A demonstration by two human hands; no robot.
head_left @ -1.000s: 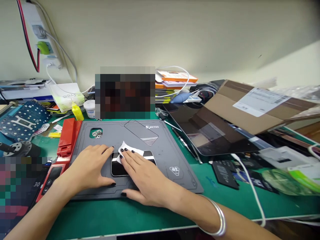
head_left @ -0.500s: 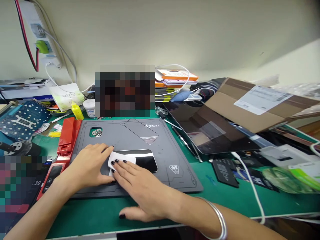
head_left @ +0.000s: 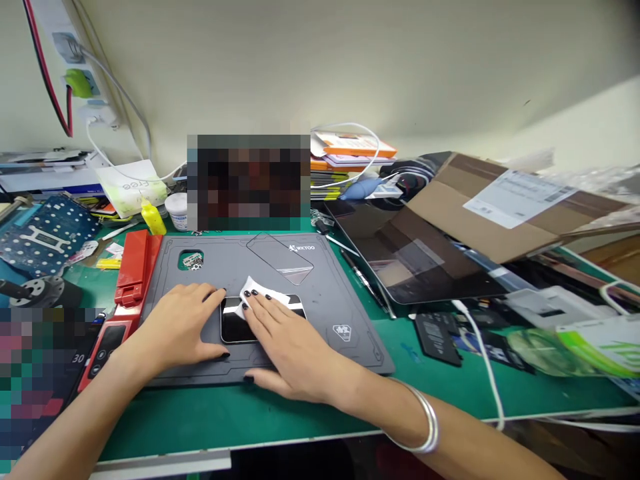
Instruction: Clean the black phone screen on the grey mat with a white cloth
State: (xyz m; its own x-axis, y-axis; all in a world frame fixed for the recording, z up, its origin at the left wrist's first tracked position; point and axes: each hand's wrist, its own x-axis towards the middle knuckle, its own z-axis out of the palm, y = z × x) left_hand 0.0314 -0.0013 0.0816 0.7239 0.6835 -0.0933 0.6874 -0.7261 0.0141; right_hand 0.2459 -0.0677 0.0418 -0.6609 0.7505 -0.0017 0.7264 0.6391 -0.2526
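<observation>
Red plastic holder (head_left: 133, 268) sits at the left edge of the grey WKTOO work mat (head_left: 325, 313). Left hand (head_left: 180, 321) lies flat and open on the mat, fingers spread, holding nothing, just beside the black glass panel (head_left: 234, 321), probably a phone, which lies flat on the mat's middle. Change noted against the prior view: the white film (head_left: 265, 293), then flat on the panel, now stands crumpled under the right hand (head_left: 287, 343). That hand has moved over the panel, hiding much of it, its open fingertips (head_left: 253, 298) bearing on the film. A clear screen protector (head_left: 280, 257) lies beyond. Dark tablet (head_left: 410, 260) lies further right.
</observation>
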